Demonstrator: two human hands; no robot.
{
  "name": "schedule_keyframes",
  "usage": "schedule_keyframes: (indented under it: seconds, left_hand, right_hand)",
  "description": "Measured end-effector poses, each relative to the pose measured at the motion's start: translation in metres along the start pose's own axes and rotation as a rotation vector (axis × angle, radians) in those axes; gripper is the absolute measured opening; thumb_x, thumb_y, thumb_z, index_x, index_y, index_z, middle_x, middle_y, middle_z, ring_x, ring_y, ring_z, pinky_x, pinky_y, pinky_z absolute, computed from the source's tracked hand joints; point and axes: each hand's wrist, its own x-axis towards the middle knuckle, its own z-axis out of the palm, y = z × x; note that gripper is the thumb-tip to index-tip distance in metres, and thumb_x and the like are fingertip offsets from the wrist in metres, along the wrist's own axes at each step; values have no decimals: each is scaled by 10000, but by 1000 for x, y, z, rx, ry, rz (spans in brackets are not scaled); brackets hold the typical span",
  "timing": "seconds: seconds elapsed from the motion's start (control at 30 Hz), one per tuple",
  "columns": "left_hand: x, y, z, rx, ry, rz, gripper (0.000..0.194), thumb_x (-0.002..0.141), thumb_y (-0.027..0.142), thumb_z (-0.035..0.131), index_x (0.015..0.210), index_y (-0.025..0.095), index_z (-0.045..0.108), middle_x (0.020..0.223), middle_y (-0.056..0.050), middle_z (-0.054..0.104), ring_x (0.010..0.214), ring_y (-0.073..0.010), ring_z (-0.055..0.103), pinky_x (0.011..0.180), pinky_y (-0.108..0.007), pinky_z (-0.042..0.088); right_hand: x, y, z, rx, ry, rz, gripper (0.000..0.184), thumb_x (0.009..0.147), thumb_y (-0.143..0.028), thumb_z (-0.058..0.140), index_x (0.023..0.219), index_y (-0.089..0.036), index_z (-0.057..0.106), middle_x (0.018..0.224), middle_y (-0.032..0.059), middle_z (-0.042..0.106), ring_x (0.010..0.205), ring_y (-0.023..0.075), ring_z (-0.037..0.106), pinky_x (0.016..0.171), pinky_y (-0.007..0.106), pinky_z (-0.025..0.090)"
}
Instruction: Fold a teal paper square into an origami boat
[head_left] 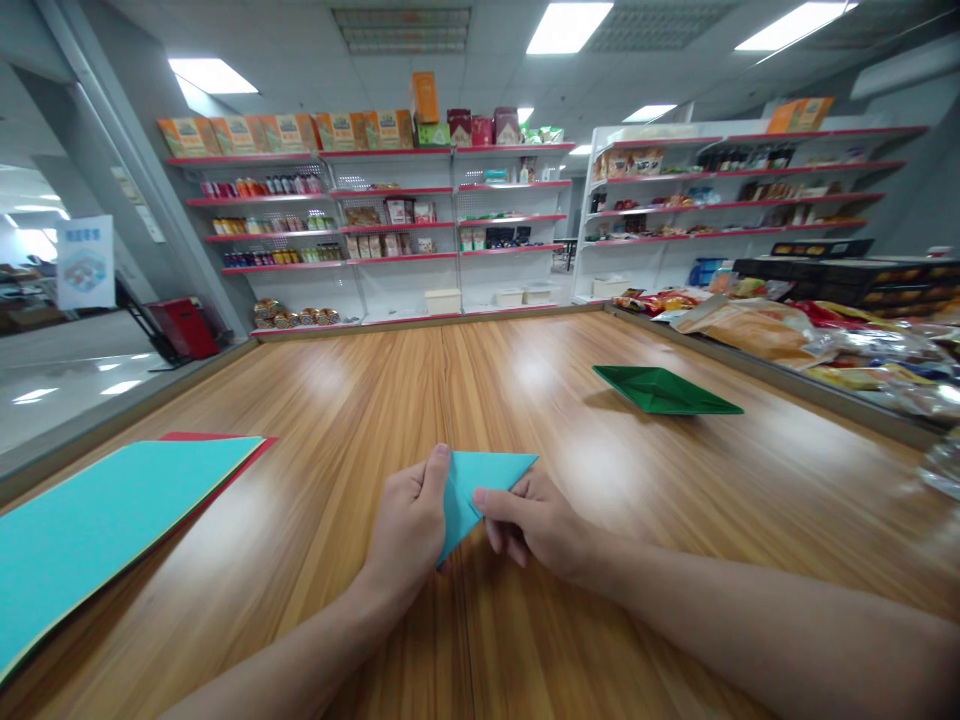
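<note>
Between my two hands is a light-blue sheet of paper (480,475), folded into a small triangle and raised slightly off the wooden table. My left hand (411,510) grips its left side, thumb on top and fingers hidden behind. On the right edge, my right hand (534,515) pinches the paper with its thumb on the front face; its other fingers curl underneath. A folded green paper piece (664,390) with raised edges rests farther back on the right. To the left lies a stack of coloured paper (127,510), light blue on top with red showing beneath.
The wooden table (360,400) has a raised rim along its far side. Packaged snacks (765,325) and dark boxes (847,285) crowd the right side beyond the rim. Shelves (390,205) of goods stand at the back. A red box (184,328) is on the floor at left.
</note>
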Motion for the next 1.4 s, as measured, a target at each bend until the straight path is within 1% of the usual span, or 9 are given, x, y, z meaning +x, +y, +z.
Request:
schedule_keyframes:
  seconds: [0.23,0.37,0.53,0.67,0.77,0.87,1.0,1.17,1.4]
  left_hand:
    - [-1,6,-5,51,88,15,535,781,606,539,495,225,296,425,65,247,298,-83,277,193,-182,259]
    - [-5,6,-6,-32,83,-46,514,747,567,600,501,228,302,436,76,229,286,-81,276,185,-189,273]
    - [1,-6,-4,-91,150,-85,487,770,581,568,539,214,346,449,75,281,309,-88,329,224,-218,373]
    - [5,-12,-3,-55,54,-49,461,860,569,442,603,186,418,473,59,353,328,-96,386,257,-208,378]
    - [4,-14,-2,39,-64,15,385,899,514,422,920,147,533,604,20,500,374,-119,476,288,-215,398]
    - [3,-18,-3,150,-99,186,544,895,448,491,1346,182,345,1050,-112,580,715,-197,642,504,-284,536]
    - [5,-23,-6,339,-103,416,614,859,374,581,1399,196,350,1398,-146,357,1266,-296,405,945,-404,454]
    - [7,-20,-9,245,-188,361,623,831,369,635,1373,149,421,1368,-162,448,1297,-313,387,1060,-450,336]
    - [12,-15,-9,-289,-439,96,705,824,296,674,1431,223,323,1360,-143,500,1122,-299,582,914,-432,496]
  right_hand:
    - [15,12,-22,64,332,-26,484,790,-481,529,448,-140,525,363,-13,459,279,57,352,306,197,184]
    - [26,16,-44,50,466,-91,467,853,-434,474,470,-168,448,344,-62,362,310,47,319,346,188,195]
    - [18,10,-36,8,201,-79,472,804,-534,538,568,-127,571,440,-20,489,359,63,390,371,196,237]
    - [8,6,-18,-88,-29,-107,433,781,-544,573,678,-126,613,485,-12,530,401,76,411,395,199,273]
    - [8,9,-14,-224,80,-119,532,879,-531,440,517,-150,521,458,2,496,411,81,419,419,216,298]
    - [10,13,-16,-307,267,-127,534,906,-502,414,502,-161,487,459,4,481,426,97,435,439,235,319]
    - [10,12,-18,-416,378,-193,437,916,-445,439,580,-167,473,532,-8,469,486,105,437,464,241,325]
    - [7,5,-15,-473,322,-274,234,913,-363,492,831,-156,567,782,43,602,712,151,569,577,248,435]
    - [4,2,-11,-410,221,-257,308,882,-278,558,1175,-197,506,1095,80,620,925,185,626,685,281,530]
